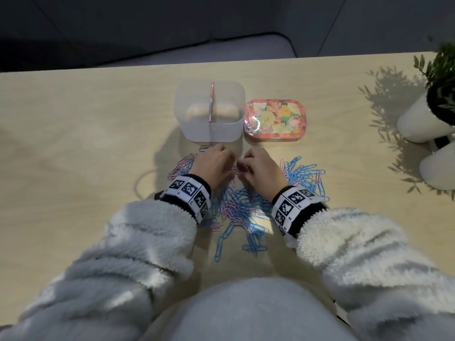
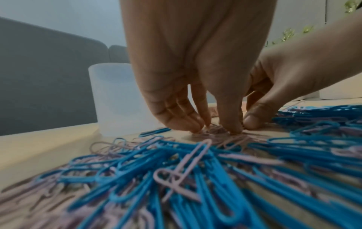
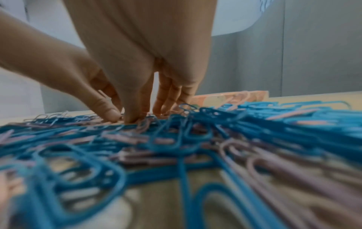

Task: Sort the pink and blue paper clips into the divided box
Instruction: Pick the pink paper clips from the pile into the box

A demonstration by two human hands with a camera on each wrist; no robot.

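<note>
Both grips down on the same small cluster of pink clips (image 1: 235, 170) at the pile's far edge: left hand (image 1: 213, 163) and right hand (image 1: 261, 168), fingertips (image 2: 233, 128) and thumbs curled together, pinching there. Spread beneath and around the wrists, mixed blue clips (image 1: 301, 174) across the surface (image 1: 73, 143). Just beyond, divided box (image 1: 210, 112), translucent, upright; floral lid (image 1: 275, 119) beside it, rightward.

Fluffy white fleece sleeves (image 1: 138, 244), black cuffs, black-and-white marker wristbands (image 1: 190, 193)
</note>
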